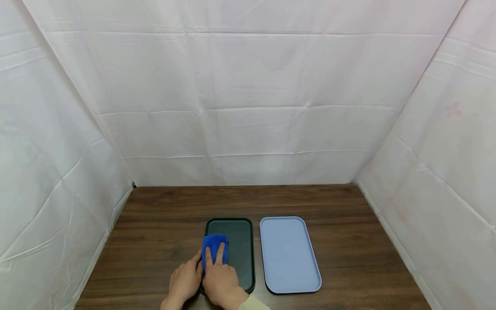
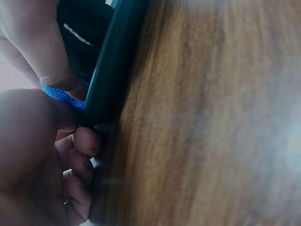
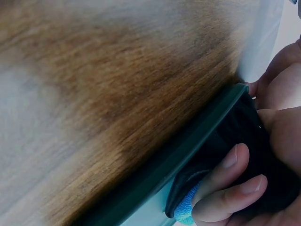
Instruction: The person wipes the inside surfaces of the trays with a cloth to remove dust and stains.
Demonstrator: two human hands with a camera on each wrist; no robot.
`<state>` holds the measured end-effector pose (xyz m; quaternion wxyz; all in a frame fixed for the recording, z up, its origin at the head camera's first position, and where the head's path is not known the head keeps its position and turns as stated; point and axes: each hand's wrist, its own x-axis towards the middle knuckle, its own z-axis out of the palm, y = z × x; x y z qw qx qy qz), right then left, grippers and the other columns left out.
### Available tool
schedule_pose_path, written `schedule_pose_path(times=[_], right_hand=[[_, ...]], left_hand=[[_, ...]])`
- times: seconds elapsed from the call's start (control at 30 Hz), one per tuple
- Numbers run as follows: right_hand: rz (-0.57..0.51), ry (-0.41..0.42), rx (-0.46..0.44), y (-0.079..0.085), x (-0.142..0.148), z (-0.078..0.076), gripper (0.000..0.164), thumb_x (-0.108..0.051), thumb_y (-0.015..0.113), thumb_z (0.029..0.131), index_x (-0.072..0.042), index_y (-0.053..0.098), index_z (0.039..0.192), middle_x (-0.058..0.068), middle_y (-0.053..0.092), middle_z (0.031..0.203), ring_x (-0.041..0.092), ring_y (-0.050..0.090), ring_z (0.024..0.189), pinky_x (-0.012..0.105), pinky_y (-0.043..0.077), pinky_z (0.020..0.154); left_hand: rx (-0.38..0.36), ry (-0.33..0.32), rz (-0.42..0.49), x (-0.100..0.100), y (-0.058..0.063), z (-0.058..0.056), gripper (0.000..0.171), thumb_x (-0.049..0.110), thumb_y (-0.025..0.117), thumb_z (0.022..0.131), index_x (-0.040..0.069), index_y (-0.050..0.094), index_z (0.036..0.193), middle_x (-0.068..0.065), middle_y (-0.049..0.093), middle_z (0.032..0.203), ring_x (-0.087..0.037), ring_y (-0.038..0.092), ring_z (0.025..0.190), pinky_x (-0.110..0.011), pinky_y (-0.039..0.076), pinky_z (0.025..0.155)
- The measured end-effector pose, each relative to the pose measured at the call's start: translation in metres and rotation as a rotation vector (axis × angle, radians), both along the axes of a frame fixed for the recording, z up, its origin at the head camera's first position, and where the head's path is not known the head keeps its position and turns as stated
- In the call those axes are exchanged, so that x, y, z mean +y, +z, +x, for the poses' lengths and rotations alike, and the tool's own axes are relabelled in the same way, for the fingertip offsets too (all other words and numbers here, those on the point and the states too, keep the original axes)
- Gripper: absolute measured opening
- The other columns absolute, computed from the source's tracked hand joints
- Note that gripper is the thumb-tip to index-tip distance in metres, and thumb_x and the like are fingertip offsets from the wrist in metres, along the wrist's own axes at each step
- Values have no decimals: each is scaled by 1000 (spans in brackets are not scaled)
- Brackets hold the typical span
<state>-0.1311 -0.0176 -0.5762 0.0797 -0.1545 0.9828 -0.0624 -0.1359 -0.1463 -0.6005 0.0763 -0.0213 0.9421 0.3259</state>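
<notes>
A dark green tray (image 1: 241,254) lies on the wooden table. My left hand (image 1: 185,280) grips its left rim, the curled fingers (image 2: 87,141) below the rim and the thumb above. Inside the tray, toward its left side, my right hand (image 1: 222,282) holds a blue cloth (image 1: 215,241), with two extended fingers (image 1: 220,254) pressing on top. Under the cloth and hand lies a flat black item (image 3: 254,155) with a pale stitched edge. Most of it is covered, so I cannot tell its kind. Two fingers of my right hand curl beside it in the right wrist view.
To the right of the green tray, a light blue tray (image 1: 289,254) lies on the brown table (image 1: 166,215). White cloth walls (image 1: 248,129) hang behind the table and along both sides.
</notes>
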Motion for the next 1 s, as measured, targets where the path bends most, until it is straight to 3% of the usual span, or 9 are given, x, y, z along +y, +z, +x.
schedule_pose_path(times=[0.27, 0.8, 1.0], right_hand=[[10, -25, -11, -1, 2, 0, 72, -35, 67, 98, -17, 38, 161, 28, 35, 163, 16, 54, 44, 31, 46, 40], [-6, -74, -40, 3, 17, 4, 74, -37, 68, 98, -18, 37, 162, 26, 32, 165, 15, 47, 40, 30, 41, 38], [7, -84, -37, 4, 22, 5, 73, -40, 67, 99, -19, 37, 162, 25, 32, 165, 15, 46, 40, 31, 43, 39]], left_hand=[[-12, 10, -14, 0, 1, -2, 46, 24, 52, 107, 12, 54, 152, 0, 53, 65, -18, 46, 52, -34, 35, 54], [10, 36, -14, 2, -2, -2, 45, 25, 55, 106, 17, 57, 150, 1, 46, 56, -17, 42, 48, -34, 33, 50], [7, 33, -24, 1, 1, -2, 45, 25, 55, 106, 16, 57, 150, -4, 58, 65, -17, 47, 54, -36, 37, 53]])
